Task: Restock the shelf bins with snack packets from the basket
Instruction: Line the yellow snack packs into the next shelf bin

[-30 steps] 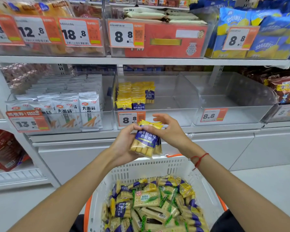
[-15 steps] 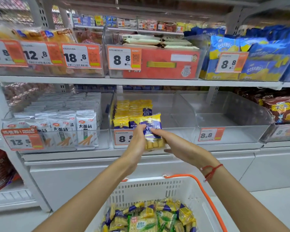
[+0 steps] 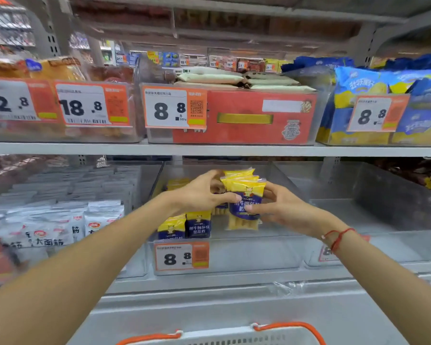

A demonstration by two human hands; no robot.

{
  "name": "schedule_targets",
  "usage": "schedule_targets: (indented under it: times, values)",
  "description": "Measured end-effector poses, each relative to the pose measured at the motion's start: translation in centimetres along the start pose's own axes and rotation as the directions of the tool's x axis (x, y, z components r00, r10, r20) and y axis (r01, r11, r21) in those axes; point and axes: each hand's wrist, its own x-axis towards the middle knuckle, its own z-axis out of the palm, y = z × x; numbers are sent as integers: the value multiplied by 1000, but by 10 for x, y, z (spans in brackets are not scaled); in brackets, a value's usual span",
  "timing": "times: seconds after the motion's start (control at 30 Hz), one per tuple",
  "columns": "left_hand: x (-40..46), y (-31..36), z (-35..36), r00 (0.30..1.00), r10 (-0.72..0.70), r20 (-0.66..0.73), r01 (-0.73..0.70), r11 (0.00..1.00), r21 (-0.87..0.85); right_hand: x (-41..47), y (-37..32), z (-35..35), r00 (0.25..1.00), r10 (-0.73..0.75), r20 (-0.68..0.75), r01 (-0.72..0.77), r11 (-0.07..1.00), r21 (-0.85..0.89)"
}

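A small stack of yellow-and-blue snack packets [image 3: 245,202] is held upright inside the clear middle bin [image 3: 234,255] on the lower shelf. My left hand [image 3: 199,195] grips the stack from its left side and my right hand [image 3: 281,207] from its right. More packets of the same kind [image 3: 184,226] stand in rows at the bin's left front, just below my left hand. Only the white rim and orange handles of the basket [image 3: 234,336] show at the bottom edge; its contents are out of view.
Left of the middle bin is a bin of white packets [image 3: 60,220]. To the right stands a clear bin [image 3: 383,220] with nothing visible inside. The upper shelf [image 3: 209,148] overhangs closely, carrying a red box [image 3: 246,118] and blue-yellow bags [image 3: 383,103].
Both hands lifted the packet stack from above the basket up and forward into the middle bin. The view tilted upward, so the basket has dropped almost out of sight.
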Motion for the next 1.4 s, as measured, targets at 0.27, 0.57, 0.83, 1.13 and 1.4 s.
schedule_targets:
  times: [0.27, 0.57, 0.83, 1.13, 1.4]
  values:
    - [76, -47, 9, 996, -74, -44, 84, 939, 334, 94, 33, -6, 960, 261, 104, -241, 955, -173]
    - [95, -70, 17, 956, -182, -230, 288, 724, 627, 126, 68, 22, 934, 356, 7, -352, 927, -131]
    - [97, -68, 17, 983, -163, -85, 176, 701, 691, 123, 75, 26, 937, 346, -41, -340, 886, -316]
    - [97, -71, 7, 977, -179, -118, 213, 745, 632, 124, 73, 33, 961, 276, -16, -268, 918, -292]
    - [104, -64, 14, 967, -230, -110, 239, 669, 704, 129, 76, 34, 968, 222, -116, -250, 883, -397]
